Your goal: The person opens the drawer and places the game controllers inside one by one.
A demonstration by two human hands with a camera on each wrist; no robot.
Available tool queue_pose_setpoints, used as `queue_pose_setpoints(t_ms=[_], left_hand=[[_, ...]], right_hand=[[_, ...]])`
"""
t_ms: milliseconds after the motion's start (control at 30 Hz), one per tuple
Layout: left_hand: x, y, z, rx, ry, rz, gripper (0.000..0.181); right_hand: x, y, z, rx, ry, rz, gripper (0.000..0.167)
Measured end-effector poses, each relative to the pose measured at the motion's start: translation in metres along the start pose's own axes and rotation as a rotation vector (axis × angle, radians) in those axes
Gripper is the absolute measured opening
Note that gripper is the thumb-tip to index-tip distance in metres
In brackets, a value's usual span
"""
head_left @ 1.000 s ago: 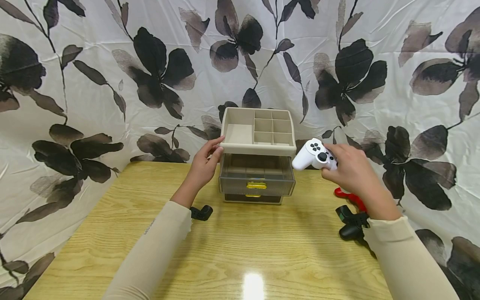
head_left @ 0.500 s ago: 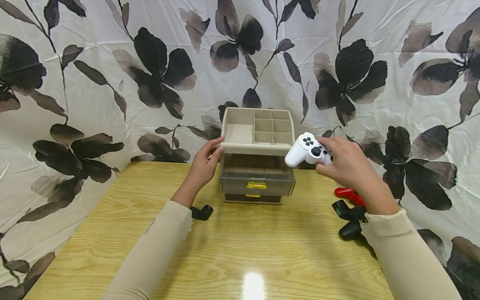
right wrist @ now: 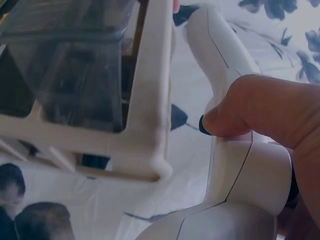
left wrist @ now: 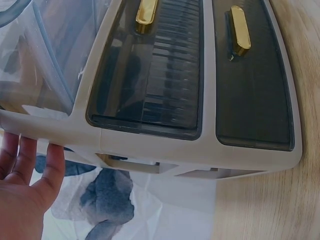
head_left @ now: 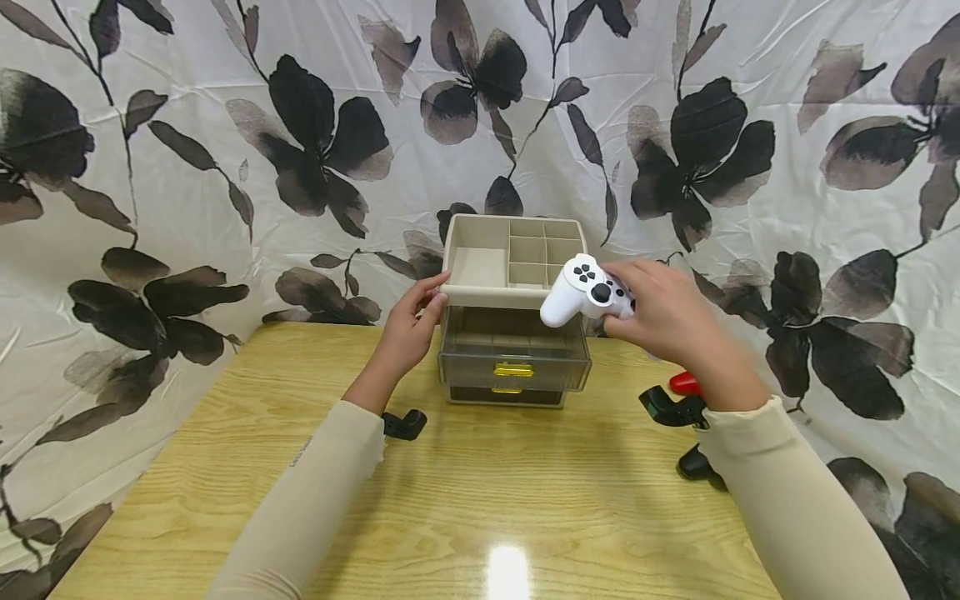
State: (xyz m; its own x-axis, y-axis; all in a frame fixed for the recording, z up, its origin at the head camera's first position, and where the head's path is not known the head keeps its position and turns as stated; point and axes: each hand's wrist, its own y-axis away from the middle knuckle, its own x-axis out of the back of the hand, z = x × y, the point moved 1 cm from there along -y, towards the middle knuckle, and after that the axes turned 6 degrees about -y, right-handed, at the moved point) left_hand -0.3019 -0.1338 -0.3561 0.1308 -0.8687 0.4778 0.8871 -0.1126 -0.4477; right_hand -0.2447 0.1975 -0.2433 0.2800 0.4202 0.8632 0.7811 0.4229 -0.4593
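Pinching a white controller (head_left: 573, 296), the right grip (head_left: 663, 310) hangs by the beige organizer (head_left: 495, 297) the spread left grip (head_left: 407, 333) touches.

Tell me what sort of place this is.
Likely an indoor tabletop workspace, though the wider room is out of view. A wood-grain table bears a small drawer organizer, a creased floral cloth hangs behind like a backdrop, and the right hand holds a white game controller.

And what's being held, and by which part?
A white game controller, gripped across its body by the right hand, one handle free; the left hand touches the drawer organizer.
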Motion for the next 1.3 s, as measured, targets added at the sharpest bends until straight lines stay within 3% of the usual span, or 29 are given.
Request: queue_pose_setpoints(t_ms=[167, 367, 633, 1067, 1167, 1300], left_hand=[[0.0, -0.001, -0.001, -0.012, 0.0, 0.006, 0.041], [0.0, 0.0, -0.001, -0.012, -0.009, 0.004, 0.042], [-0.001, -0.002, -0.002, -0.012, 0.001, 0.006, 0.04], [-0.001, -0.002, 0.0, 0.031, 0.004, 0.0, 0.04], [0.0, -0.001, 0.004, 0.034, 0.001, 0.0, 0.04], [0.003, 0.005, 0.022, 0.023, 0.003, 0.001, 0.04]], right_hand=[[-0.003, -0.01, -0.008, -0.002, 0.006, -0.02, 0.058], [-0.011, -0.019, -0.012, 0.044, -0.048, -0.035, 0.056], [-0.017, -0.028, -0.02, 0.093, -0.036, -0.023, 0.056], [-0.024, -0.042, -0.04, 0.105, -0.005, -0.061, 0.06], [-0.026, -0.044, -0.045, 0.104, 0.0, -0.064, 0.061], [-0.028, -0.045, -0.05, 0.102, 0.001, -0.066, 0.061]])
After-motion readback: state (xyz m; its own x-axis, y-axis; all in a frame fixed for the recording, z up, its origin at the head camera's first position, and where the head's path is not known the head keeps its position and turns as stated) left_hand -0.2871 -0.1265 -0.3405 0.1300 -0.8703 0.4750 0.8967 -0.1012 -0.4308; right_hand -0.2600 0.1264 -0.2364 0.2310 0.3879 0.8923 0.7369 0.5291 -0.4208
